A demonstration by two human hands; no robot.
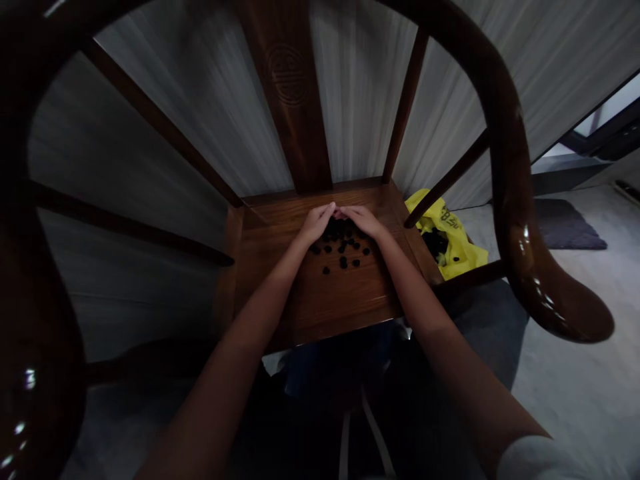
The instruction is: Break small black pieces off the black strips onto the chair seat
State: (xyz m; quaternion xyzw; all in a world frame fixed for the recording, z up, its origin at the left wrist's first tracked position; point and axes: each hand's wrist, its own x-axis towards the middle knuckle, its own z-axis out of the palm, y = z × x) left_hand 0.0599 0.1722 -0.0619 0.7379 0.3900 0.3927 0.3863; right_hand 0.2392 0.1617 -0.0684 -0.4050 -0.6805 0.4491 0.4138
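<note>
On the wooden chair seat point(270, 233) lies a spread of small, dark, round pieces point(343, 248); their exact kind is too dark to make out. My left hand point(319, 221) rests on its edge at the far left of the pile, fingers stretched out. From the right, my right hand point(361, 219) mirrors it, its fingers straight and meeting the left fingertips behind the pieces. Together the hands curve around the far side of the heap. Several pieces lie loose on the near side, toward me. Part of the heap is hidden beneath the hands.
A curved armrest point(515, 167) runs around the seat, joined by thin spindles point(407, 107) and a carved back panel point(293, 87). Right of the seat is a yellow bag point(463, 247) with dark pieces in it. A dark mat point(567, 223) lies on the pale floor.
</note>
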